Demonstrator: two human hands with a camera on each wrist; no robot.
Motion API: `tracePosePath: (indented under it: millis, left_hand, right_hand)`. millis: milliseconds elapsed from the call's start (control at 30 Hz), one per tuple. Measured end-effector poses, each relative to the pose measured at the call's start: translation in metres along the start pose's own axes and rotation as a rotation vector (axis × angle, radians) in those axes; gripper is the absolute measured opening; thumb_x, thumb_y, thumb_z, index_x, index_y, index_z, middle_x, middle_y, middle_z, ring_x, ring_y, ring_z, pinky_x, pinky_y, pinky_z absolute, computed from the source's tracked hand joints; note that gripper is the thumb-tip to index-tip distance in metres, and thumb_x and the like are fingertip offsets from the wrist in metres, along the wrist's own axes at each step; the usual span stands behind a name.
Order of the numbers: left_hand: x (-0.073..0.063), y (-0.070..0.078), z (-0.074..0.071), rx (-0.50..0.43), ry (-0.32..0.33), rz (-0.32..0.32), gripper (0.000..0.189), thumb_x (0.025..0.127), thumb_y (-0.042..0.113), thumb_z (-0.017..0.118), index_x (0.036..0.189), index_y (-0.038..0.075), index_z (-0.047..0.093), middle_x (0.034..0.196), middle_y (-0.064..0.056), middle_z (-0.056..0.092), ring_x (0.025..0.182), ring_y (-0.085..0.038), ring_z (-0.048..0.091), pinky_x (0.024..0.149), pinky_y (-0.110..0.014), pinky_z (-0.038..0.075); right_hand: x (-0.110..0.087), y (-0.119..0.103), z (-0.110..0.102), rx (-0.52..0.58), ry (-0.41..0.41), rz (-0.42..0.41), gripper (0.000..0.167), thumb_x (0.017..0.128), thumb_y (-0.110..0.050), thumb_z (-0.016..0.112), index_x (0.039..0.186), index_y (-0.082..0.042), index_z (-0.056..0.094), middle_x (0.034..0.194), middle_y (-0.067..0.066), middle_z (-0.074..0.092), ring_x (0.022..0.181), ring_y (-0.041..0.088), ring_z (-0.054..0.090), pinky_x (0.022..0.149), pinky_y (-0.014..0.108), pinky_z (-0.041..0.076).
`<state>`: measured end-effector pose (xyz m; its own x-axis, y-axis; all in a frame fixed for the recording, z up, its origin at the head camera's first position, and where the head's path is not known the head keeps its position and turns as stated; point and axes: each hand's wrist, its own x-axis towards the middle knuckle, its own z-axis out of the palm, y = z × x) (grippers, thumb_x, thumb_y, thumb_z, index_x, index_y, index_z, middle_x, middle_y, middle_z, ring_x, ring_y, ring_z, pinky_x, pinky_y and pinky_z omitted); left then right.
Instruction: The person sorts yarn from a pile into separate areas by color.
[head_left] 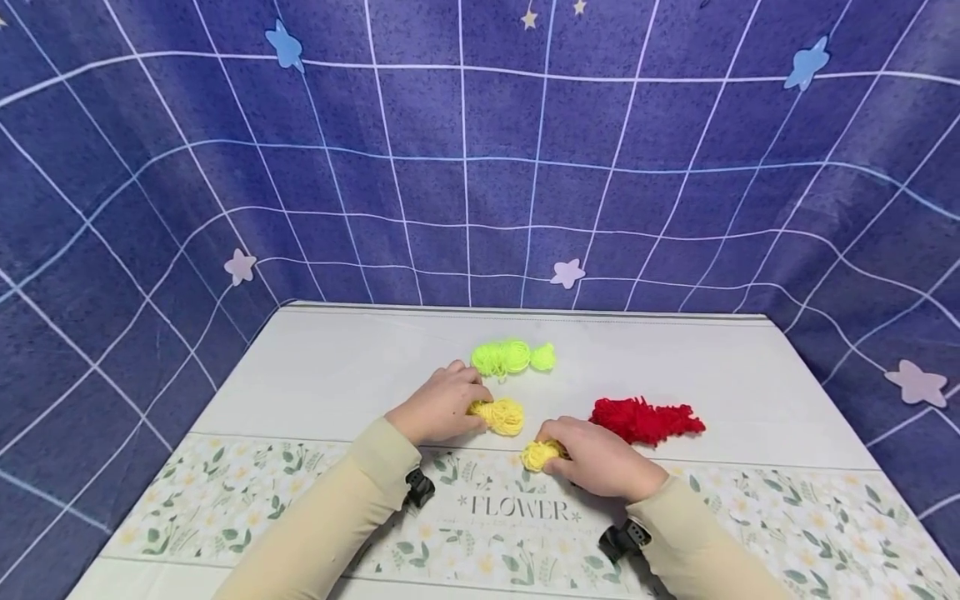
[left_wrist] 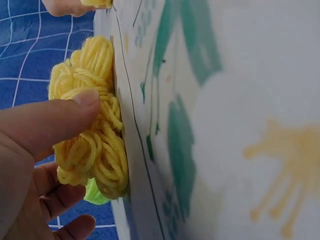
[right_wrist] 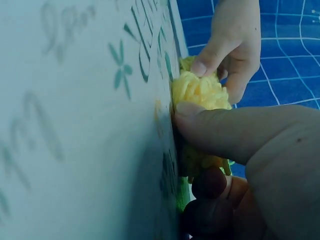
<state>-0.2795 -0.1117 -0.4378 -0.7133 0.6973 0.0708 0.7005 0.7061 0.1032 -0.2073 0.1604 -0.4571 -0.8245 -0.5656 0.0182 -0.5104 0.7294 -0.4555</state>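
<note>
My left hand (head_left: pixel 446 404) pinches a twisted bundle of yellow yarn (head_left: pixel 502 416) between thumb and fingers. In the left wrist view the thumb presses across the middle of this yarn bundle (left_wrist: pixel 85 165), which touches the tabletop. A smaller-looking yellow yarn bundle (head_left: pixel 540 455) is gripped by my right hand (head_left: pixel 603 457), slightly nearer to me and to the right. Its far side is hidden under the fingers. In the right wrist view the right thumb (right_wrist: pixel 215 127) lies against yellow yarn, with the left hand (right_wrist: pixel 232 50) close beyond.
Bright green yarn (head_left: pixel 502 358) with a small green ball (head_left: pixel 543 357) lies behind the left hand. Red yarn (head_left: pixel 647 421) sits just behind the right hand. The white table (head_left: pixel 360 358) carries a floral printed band (head_left: pixel 247 492); a blue patterned curtain (head_left: pixel 495 192) hangs around it.
</note>
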Motion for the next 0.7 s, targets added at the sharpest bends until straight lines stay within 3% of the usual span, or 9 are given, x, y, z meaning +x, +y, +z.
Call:
tracePosePath:
  millis: [267,500,700]
  left_hand:
    - [-0.014,-0.007,-0.001,-0.022,0.030,-0.043,0.028,0.086,0.035,0.080,0.111,0.021,0.076,0.107,0.005,0.061,0.100,-0.017,0.047,0.085,-0.039,0.040]
    - [-0.038,-0.022,-0.006,-0.025,0.042,-0.099,0.029,0.088,0.033,0.079,0.114,0.020,0.076,0.106,0.005,0.061,0.101,-0.018,0.048,0.085,-0.042,0.040]
    - [-0.057,-0.037,-0.013,-0.046,0.099,-0.139,0.035,0.085,0.031,0.081,0.117,0.016,0.075,0.107,0.002,0.062,0.100,-0.021,0.049,0.085,-0.044,0.041]
  right_hand:
    - [0.004,0.002,0.002,0.013,0.002,-0.001,0.018,0.091,-0.026,0.076,0.099,-0.032,0.062,0.089,-0.018,0.056,0.081,0.008,0.052,0.075,0.032,0.044]
    - [0.003,0.004,0.003,0.027,0.001,0.007,0.019,0.090,-0.026,0.076,0.099,-0.034,0.062,0.089,-0.019,0.056,0.081,0.007,0.053,0.076,0.032,0.045]
    - [0.002,0.006,0.002,0.043,-0.001,0.012,0.018,0.091,-0.027,0.076,0.099,-0.034,0.062,0.088,-0.019,0.057,0.080,0.007,0.054,0.076,0.032,0.045]
